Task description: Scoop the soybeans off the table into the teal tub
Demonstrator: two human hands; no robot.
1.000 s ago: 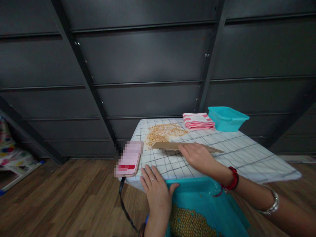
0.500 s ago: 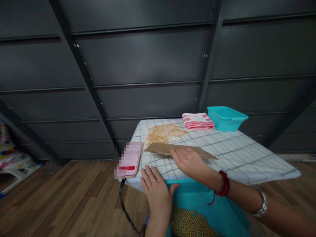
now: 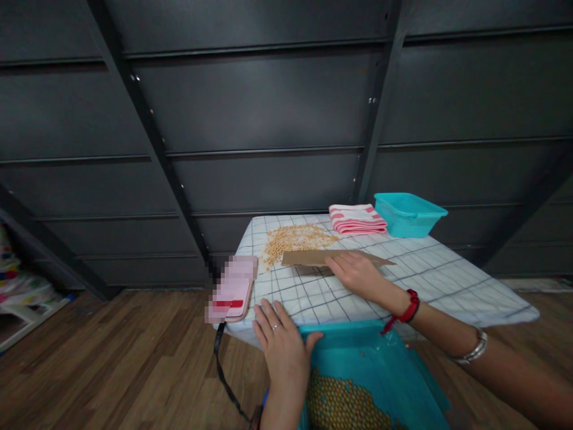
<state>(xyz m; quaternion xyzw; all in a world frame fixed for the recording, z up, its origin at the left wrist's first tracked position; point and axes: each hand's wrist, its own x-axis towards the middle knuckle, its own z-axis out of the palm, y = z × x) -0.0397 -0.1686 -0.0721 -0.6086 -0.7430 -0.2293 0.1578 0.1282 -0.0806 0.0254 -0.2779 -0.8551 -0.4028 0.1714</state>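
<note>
My right hand point(image 3: 358, 273) grips a flat strip of brown cardboard point(image 3: 313, 257) that lies on the checked tablecloth point(image 3: 430, 278). Just beyond the strip sits a scattered heap of yellow grains point(image 3: 298, 237). My left hand point(image 3: 283, 345) holds the near left rim of a teal tub point(image 3: 389, 364) at the table's front edge, thumb hooked inside it. More yellow grains point(image 3: 344, 406) lie in the bottom of that tub.
A pink phone point(image 3: 231, 289) rests on the table's left corner with a dark strap hanging down. A folded red-and-white striped cloth point(image 3: 357, 218) and a second teal tub point(image 3: 408, 214) stand at the back. Dark metal panelling rises behind; wooden floor lies around.
My right hand first drew the cardboard strip nearer and to the left, then pushed it back away toward the heap of grains. My left hand stayed on the tub rim.
</note>
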